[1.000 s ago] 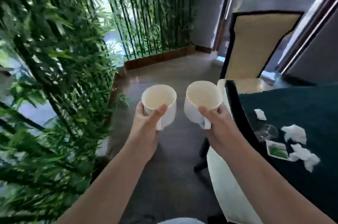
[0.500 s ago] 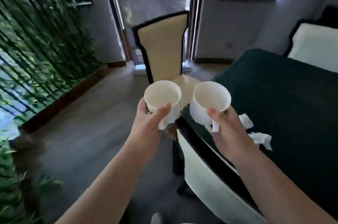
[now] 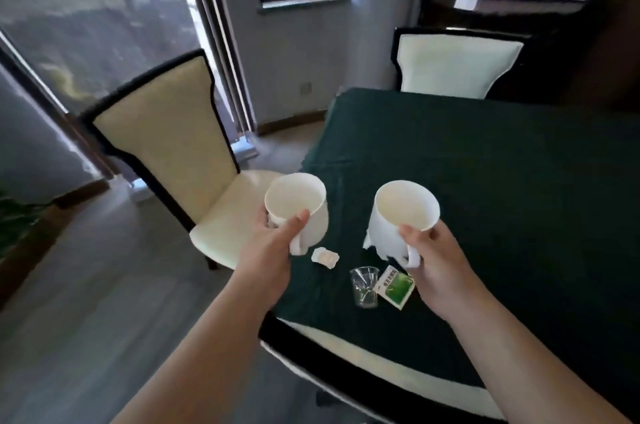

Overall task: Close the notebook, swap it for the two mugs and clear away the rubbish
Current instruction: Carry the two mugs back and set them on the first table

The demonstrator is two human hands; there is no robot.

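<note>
Two white mugs are up in the air, one in each hand. The left hand (image 3: 268,250) has its grip tight on the handle of the left mug (image 3: 298,207), with the thumb up on the rim. This mug is over the near left edge of the bench (image 3: 485,181), which has a dark green cloth on it. The right hand (image 3: 434,266) has its grip tight on the handle of the right mug (image 3: 403,217), and this mug is over the cloth. Both mugs look empty inside.

Some rubbish lies on the cloth below the mugs. A small white wrapper (image 3: 325,256) is near the left mug. A little clear cup (image 3: 363,287) lies just beside a green and white packet (image 3: 394,287). A bit of white paper (image 3: 367,241) peeks out from behind the right mug.

One chair (image 3: 166,143) stands to the left of the bench, and another chair (image 3: 457,65) at its far side.
</note>
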